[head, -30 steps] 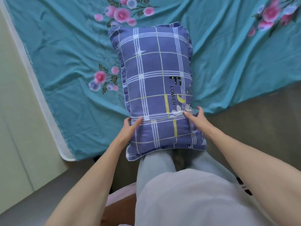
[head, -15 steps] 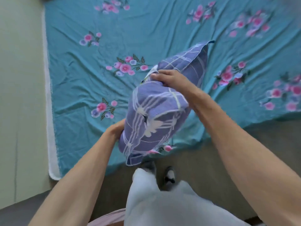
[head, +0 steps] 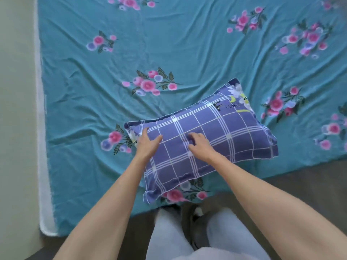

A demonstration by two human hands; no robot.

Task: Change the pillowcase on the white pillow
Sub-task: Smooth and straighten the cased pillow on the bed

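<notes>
A pillow in a blue-purple checked pillowcase lies flat and slanted on the teal flowered bedsheet, close to the bed's near edge. The white pillow itself is hidden inside the case. My left hand rests on the pillow's left end with its fingers spread. On the middle of the pillow lies my right hand, fingers loosely bent against the fabric and gripping nothing that I can see.
The sheet covers the bed and hangs over the near edge. A white mattress border shows at the left, beside a pale wall. Dark floor runs along the bottom, where my legs and shoes stand against the bed.
The pillow was lifted and turned in both hands, then laid down flat farther onto the bed. Both hands have let go and now rest on top.
</notes>
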